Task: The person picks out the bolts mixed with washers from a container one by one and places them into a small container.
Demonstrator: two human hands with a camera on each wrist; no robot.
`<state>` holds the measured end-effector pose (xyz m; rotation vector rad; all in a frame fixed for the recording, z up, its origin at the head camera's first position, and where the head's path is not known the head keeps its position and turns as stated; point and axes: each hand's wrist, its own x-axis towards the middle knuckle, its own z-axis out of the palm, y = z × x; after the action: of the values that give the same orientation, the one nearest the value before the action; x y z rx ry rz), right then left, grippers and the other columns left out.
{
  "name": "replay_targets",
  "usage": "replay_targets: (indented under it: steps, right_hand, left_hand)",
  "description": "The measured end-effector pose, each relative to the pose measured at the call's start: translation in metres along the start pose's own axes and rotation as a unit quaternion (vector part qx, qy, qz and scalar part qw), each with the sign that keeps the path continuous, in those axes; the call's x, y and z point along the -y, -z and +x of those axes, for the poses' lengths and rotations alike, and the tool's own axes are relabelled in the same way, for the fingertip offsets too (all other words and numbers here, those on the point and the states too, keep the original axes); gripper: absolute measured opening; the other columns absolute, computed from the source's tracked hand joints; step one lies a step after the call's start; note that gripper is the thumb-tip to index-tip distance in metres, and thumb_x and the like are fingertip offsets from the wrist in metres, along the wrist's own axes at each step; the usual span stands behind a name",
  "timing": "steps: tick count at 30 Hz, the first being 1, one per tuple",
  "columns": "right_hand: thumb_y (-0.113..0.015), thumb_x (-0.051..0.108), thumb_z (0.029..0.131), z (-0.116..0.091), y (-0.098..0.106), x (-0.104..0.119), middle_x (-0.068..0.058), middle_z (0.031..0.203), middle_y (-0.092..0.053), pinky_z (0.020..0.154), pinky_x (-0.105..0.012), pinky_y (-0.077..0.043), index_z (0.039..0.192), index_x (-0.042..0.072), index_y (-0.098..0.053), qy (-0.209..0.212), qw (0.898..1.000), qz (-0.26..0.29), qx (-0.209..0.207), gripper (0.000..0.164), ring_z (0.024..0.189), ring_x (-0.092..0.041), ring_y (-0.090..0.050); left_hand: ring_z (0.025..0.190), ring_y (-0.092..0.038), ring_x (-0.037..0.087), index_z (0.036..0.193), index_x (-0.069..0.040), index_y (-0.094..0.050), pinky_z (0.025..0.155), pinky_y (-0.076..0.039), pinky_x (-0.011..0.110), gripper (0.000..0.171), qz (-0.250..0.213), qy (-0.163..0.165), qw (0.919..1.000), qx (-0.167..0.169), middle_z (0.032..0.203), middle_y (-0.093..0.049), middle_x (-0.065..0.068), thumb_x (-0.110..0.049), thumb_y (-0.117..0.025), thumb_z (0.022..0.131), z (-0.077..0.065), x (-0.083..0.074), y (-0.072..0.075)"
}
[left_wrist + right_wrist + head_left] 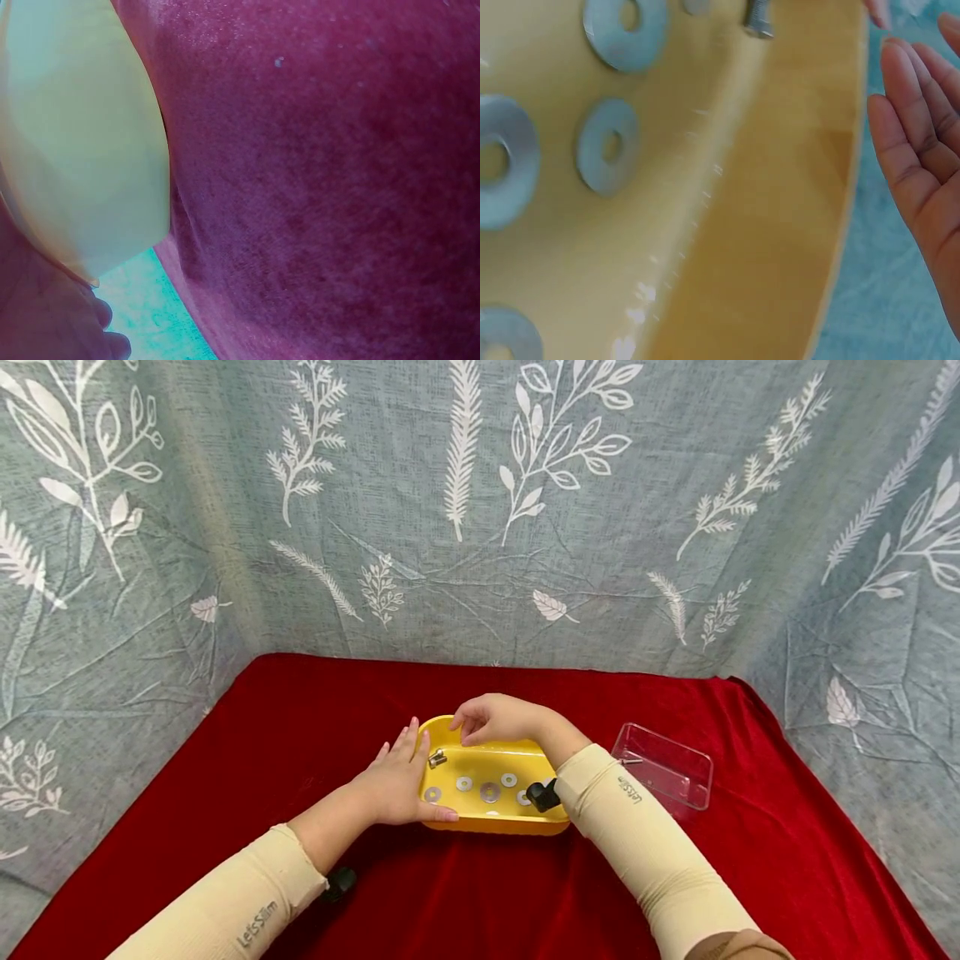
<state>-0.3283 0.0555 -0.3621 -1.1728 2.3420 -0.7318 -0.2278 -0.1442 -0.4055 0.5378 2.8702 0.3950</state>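
Observation:
A yellow tray [495,823] lies on the red cloth with several flat washers [490,792] on its floor. Small metal bolts [437,758] sit near its left end. My left hand [393,781] rests on the tray's left end, fingers straight along the rim and thumb over the near edge. The tray's outer wall [86,135] fills the left of the left wrist view. Above the tray's far side hovers my right hand [498,720], fingers loosely bent, nothing visible in them. In the right wrist view the right hand's fingers [907,112] lie beyond the yellow rim.
To the right of the tray stands a clear plastic box [675,768]; a small screw [630,761] shows at its left side, partly by my sleeve. Red cloth [300,727] covers the table, and a patterned grey-green curtain [420,585] hangs behind.

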Motion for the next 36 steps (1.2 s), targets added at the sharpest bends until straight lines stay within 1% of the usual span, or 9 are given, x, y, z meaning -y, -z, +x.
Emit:
replay_targets:
  steps: [6,12,18,22,24,26,29,33,36]
  right_hand:
    - [-0.063,0.014,0.087,0.016,-0.018,-0.004,0.005,0.087,-0.064,0.075,-0.022,-0.047,0.119,0.007,-0.057,-0.021,0.999,-0.022,0.024,0.034,0.081,-0.008,-0.058]
    - [-0.062,0.009,0.086,0.028,-0.031,-0.009,0.005,0.084,-0.064,0.070,-0.019,-0.046,0.123,0.010,-0.056,-0.034,0.996,-0.066,0.059,0.038,0.073,-0.005,-0.057]
    - [-0.058,0.001,0.085,0.034,-0.036,-0.008,0.005,0.085,-0.063,0.068,-0.019,-0.045,0.125,0.015,-0.056,-0.047,0.991,-0.100,0.077,0.043,0.072,-0.006,-0.055]
    - [-0.056,0.000,0.085,0.037,-0.037,-0.006,0.004,0.079,-0.060,0.062,-0.017,-0.042,0.128,0.014,-0.055,-0.052,0.989,-0.109,0.090,0.046,0.064,-0.006,-0.049]
    - [-0.056,0.000,0.086,0.037,-0.038,-0.006,0.004,0.073,-0.055,0.058,-0.017,-0.039,0.129,0.013,-0.054,-0.057,0.988,-0.110,0.095,0.045,0.059,-0.006,-0.045]
    - [-0.056,0.001,0.086,0.037,-0.038,-0.005,0.004,0.067,-0.051,0.055,-0.017,-0.037,0.130,0.012,-0.053,-0.064,0.987,-0.110,0.097,0.045,0.055,-0.006,-0.041]
    - [-0.056,0.003,0.087,0.037,-0.038,-0.005,0.004,0.066,-0.050,0.054,-0.017,-0.036,0.130,0.010,-0.053,-0.072,0.986,-0.116,0.096,0.043,0.054,-0.006,-0.040]
    - [-0.058,0.005,0.086,0.036,-0.037,-0.006,0.004,0.073,-0.053,0.058,-0.017,-0.038,0.123,0.007,-0.058,-0.076,0.983,-0.144,0.079,0.038,0.061,-0.007,-0.044]
    - [-0.058,0.004,0.085,0.036,-0.037,-0.006,0.001,0.076,-0.054,0.059,-0.018,-0.036,0.114,0.008,-0.062,-0.081,0.981,-0.167,0.065,0.030,0.063,-0.009,-0.044]
  left_hand:
    - [0.138,0.003,0.035,0.145,0.002,-0.004,0.108,-0.008,0.054,0.126,0.002,-0.001,1.0000,0.002,0.149,0.015,0.021,-0.079,-0.056,0.062,0.000,-0.001,0.001]
    - [0.138,0.003,0.034,0.146,0.001,-0.005,0.109,-0.008,0.053,0.125,0.006,0.001,1.0000,0.005,0.149,0.014,0.020,-0.079,-0.056,0.063,-0.001,-0.002,0.002]
    - [0.138,0.004,0.033,0.146,-0.001,-0.005,0.109,-0.008,0.053,0.124,0.006,0.003,1.0000,0.007,0.150,0.013,0.020,-0.078,-0.056,0.063,-0.001,-0.002,0.002]
    - [0.138,0.004,0.033,0.146,0.000,-0.006,0.109,-0.008,0.052,0.124,0.009,0.005,0.9999,0.008,0.149,0.014,0.020,-0.078,-0.056,0.063,-0.001,-0.003,0.003]
    - [0.138,0.004,0.033,0.146,0.001,-0.006,0.109,-0.008,0.052,0.124,0.009,0.005,0.9999,0.008,0.149,0.014,0.020,-0.078,-0.056,0.064,-0.001,-0.003,0.003]
    - [0.139,0.003,0.033,0.146,0.001,-0.006,0.109,-0.008,0.052,0.124,0.010,0.005,0.9999,0.008,0.149,0.014,0.019,-0.078,-0.056,0.063,-0.001,-0.003,0.003]
    - [0.139,0.002,0.033,0.145,0.001,-0.007,0.109,-0.009,0.052,0.124,0.013,0.005,0.9999,0.006,0.150,0.013,0.020,-0.079,-0.055,0.063,-0.001,-0.003,0.003]
    - [0.139,0.002,0.033,0.145,0.002,-0.007,0.109,-0.009,0.052,0.125,0.013,0.003,0.9999,0.004,0.150,0.012,0.021,-0.079,-0.055,0.063,-0.001,-0.003,0.003]
    - [0.138,0.002,0.033,0.145,0.002,-0.007,0.109,-0.009,0.052,0.125,0.013,0.002,0.9999,0.002,0.150,0.012,0.021,-0.079,-0.055,0.063,-0.002,-0.003,0.003]
